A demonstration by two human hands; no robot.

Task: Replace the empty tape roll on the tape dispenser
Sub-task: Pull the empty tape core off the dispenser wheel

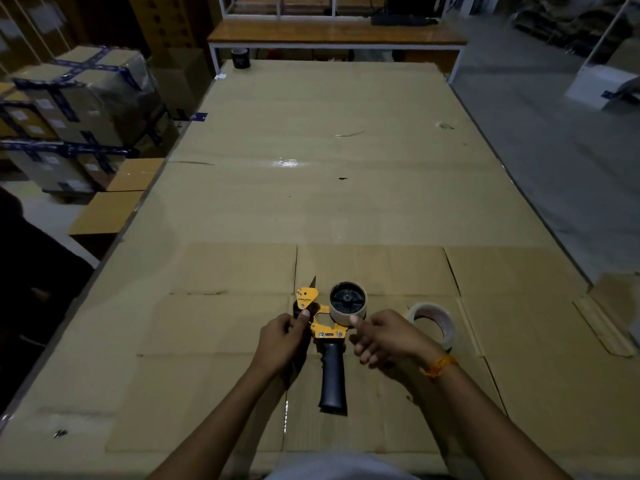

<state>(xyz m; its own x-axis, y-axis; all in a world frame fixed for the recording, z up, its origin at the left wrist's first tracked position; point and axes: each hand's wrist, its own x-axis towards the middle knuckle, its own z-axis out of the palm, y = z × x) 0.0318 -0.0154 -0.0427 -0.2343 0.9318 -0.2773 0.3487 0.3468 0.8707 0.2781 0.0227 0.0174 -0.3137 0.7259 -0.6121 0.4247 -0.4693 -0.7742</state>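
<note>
A yellow tape dispenser (327, 320) with a black handle lies flat on the cardboard-covered desk (311, 188), near the front edge, its handle pointing toward the person. A roll (348, 301) sits on the dispenser's black hub, at the far right end of the tool. The left hand (282, 341) pinches the dispenser's front part, just under the yellow blade guard, fingers and thumb closed on it. The right hand (384, 336) has its thumb pressed against the near side of the mounted roll while the other fingers are curled loosely, gripping nothing that can be seen. A second tape roll (433, 323) lies on the desk just right of that hand, partly hidden by the wrist, which wears an orange band (439, 365). Taped cartons (72, 109) are stacked at far left.
</note>
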